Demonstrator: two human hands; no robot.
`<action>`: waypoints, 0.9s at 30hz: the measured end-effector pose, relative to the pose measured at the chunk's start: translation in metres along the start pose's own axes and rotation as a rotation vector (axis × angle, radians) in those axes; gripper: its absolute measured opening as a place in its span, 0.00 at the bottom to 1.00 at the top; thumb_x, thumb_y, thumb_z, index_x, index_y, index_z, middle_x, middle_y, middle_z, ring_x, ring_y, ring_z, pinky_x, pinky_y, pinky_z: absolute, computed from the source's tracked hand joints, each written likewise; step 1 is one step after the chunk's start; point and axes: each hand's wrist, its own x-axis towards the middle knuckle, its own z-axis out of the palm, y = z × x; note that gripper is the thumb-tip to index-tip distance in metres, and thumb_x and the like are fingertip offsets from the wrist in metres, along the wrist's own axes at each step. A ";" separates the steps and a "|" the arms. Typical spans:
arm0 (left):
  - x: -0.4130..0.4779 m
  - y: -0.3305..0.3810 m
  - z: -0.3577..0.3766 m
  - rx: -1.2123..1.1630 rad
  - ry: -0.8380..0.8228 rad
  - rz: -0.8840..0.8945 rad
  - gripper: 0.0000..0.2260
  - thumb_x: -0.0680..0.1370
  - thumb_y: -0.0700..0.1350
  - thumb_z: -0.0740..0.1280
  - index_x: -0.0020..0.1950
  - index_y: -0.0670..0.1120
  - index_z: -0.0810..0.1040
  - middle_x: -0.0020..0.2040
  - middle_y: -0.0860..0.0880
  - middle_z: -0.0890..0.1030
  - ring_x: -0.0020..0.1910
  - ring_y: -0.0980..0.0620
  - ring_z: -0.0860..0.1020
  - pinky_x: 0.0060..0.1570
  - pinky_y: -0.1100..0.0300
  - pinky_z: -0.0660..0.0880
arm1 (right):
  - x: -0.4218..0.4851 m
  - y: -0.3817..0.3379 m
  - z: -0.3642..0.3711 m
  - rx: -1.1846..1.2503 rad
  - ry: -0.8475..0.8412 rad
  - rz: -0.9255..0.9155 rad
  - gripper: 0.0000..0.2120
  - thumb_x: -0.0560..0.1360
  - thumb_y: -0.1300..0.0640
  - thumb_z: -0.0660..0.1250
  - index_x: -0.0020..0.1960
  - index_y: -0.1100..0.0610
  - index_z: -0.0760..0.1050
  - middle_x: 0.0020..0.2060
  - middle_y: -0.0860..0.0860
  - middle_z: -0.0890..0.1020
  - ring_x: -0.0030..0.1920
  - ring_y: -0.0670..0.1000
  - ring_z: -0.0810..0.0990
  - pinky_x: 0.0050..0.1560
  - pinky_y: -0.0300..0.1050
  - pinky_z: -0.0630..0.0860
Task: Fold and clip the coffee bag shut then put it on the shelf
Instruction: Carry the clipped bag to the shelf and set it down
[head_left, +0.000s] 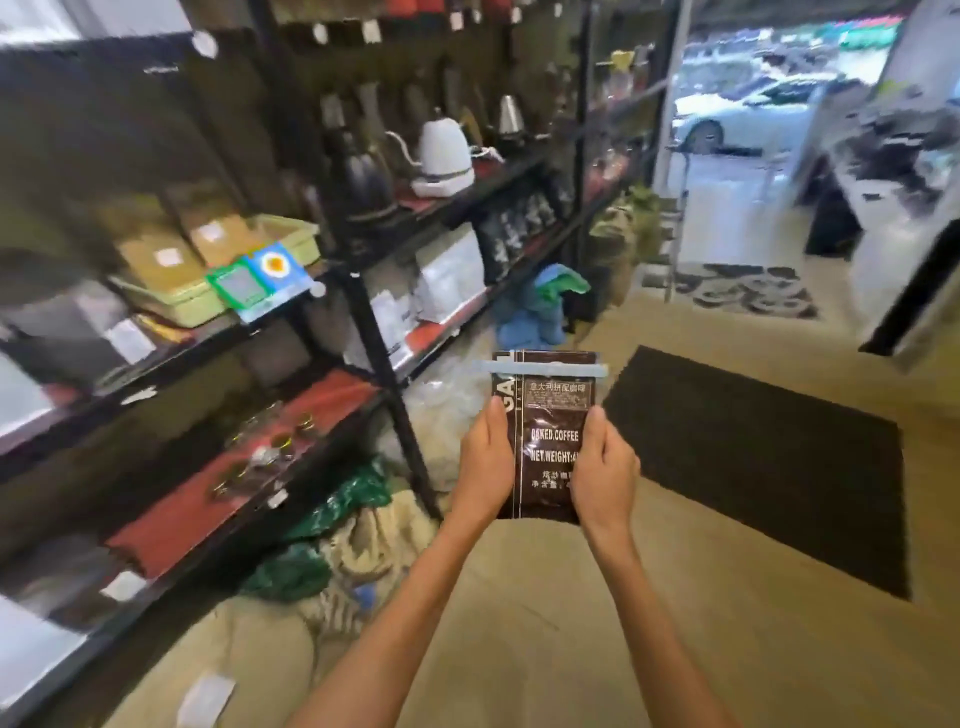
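Observation:
A dark brown coffee bag (550, 415) with white print is held upright in front of me, above the floor. A pale blue clip (543, 368) runs across its folded top. My left hand (485, 462) grips the bag's left edge and my right hand (602, 462) grips its right edge. The black metal shelf (374, 338) stands to the left, an arm's length away from the bag.
The shelf holds kettles (444, 150), white and black bags (452, 275), a green tray (208, 291) with boxes, and red mats. Burlap sacks (363, 540) and blue cloth (535, 317) lie on the floor by its base. A black doormat (769, 467) lies to the right.

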 end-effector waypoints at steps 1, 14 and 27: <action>0.012 -0.004 -0.023 0.006 0.080 -0.010 0.19 0.85 0.51 0.50 0.52 0.46 0.79 0.45 0.53 0.82 0.45 0.62 0.79 0.47 0.66 0.73 | 0.005 -0.006 0.030 0.011 -0.070 -0.021 0.23 0.82 0.45 0.52 0.40 0.58 0.77 0.34 0.52 0.83 0.36 0.54 0.82 0.38 0.53 0.79; 0.040 -0.041 -0.149 -0.053 0.859 -0.225 0.20 0.84 0.55 0.49 0.50 0.49 0.78 0.45 0.48 0.84 0.43 0.57 0.82 0.41 0.67 0.78 | 0.015 -0.046 0.218 0.213 -0.921 -0.138 0.22 0.82 0.46 0.54 0.40 0.57 0.77 0.33 0.50 0.82 0.32 0.40 0.80 0.32 0.39 0.75; 0.003 -0.070 -0.233 -0.097 1.041 -0.290 0.20 0.83 0.57 0.51 0.63 0.49 0.75 0.53 0.46 0.85 0.49 0.53 0.85 0.48 0.57 0.82 | -0.054 -0.063 0.297 0.287 -1.383 -0.039 0.15 0.82 0.46 0.55 0.50 0.51 0.78 0.43 0.54 0.85 0.43 0.50 0.85 0.45 0.50 0.82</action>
